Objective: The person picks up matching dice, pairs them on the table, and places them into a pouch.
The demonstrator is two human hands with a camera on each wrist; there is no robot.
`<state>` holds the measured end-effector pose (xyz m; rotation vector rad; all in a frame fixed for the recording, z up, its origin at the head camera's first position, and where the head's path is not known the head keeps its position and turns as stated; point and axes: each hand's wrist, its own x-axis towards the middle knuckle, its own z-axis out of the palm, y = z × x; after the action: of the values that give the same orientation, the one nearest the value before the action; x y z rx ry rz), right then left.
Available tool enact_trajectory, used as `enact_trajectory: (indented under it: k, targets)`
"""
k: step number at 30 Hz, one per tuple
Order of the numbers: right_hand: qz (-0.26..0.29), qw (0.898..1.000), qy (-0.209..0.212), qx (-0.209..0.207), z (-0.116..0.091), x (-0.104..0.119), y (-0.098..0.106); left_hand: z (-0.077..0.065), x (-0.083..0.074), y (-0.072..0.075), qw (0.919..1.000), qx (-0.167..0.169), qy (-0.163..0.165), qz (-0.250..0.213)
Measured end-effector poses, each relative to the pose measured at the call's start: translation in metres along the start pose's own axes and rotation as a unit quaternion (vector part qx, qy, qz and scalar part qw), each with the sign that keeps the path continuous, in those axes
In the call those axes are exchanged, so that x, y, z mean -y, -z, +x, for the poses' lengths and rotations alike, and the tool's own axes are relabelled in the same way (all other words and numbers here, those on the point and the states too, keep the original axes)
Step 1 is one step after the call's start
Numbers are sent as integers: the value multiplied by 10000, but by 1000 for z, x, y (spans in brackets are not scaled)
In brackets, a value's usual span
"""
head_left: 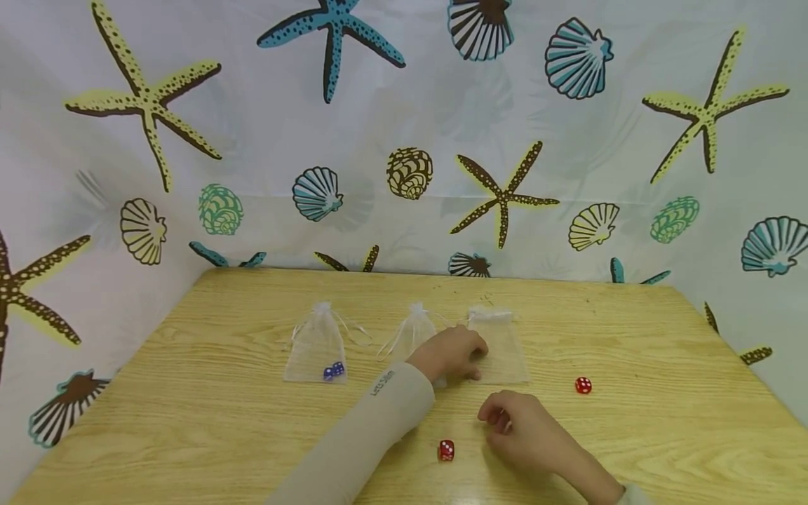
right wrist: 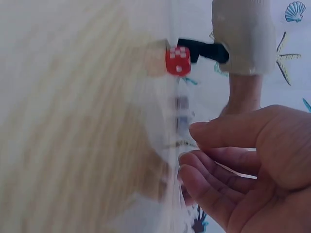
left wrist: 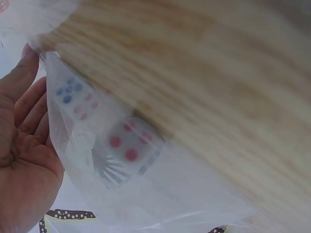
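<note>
Shell-and-starfish cloth (head_left: 372,231) hangs behind a pale, wood-grained table (head_left: 221,435). Between eleven and twelve o'clock from the right hand (head_left: 520,431), the right-hand bag (head_left: 503,347) lies flat — sheer white mesh, nearly rectangular, long axis running twelve to six, mouth toward twelve. The left hand (head_left: 451,353) is at its left edge, fingers loosely bent, thumb apart; the right's fingers curl slackly around nothing. A glossy red die (head_left: 583,385) sits at two o'clock from that hand — a rounded cube, white-pipped.
</note>
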<state>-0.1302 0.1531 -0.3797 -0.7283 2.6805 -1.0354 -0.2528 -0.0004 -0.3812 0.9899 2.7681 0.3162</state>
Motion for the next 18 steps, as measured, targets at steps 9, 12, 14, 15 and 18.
enact_trajectory:
  k: [9, 12, 14, 15, 18]
  targets:
    - [-575, 9962, -240, -610, -13, -39, 31, 1, 1, -2, 9999, 70, -120, 16]
    - [-760, 9935, -368, -763, -18, -54, 42, 0, 1, -2, 9999, 81, -119, 12]
    - [-876, 9918, -446, -816, -20, -61, 50, -1, 1, -1, 10000, 69, -71, 7]
    - [-917, 9908, -524, -840, -21, -64, 53, -1, 1, -1, 10000, 62, -53, 10]
    - [-1076, 9877, -655, -931, -24, -73, 62, -1, 1, -1, 10000, 56, -1, 8]
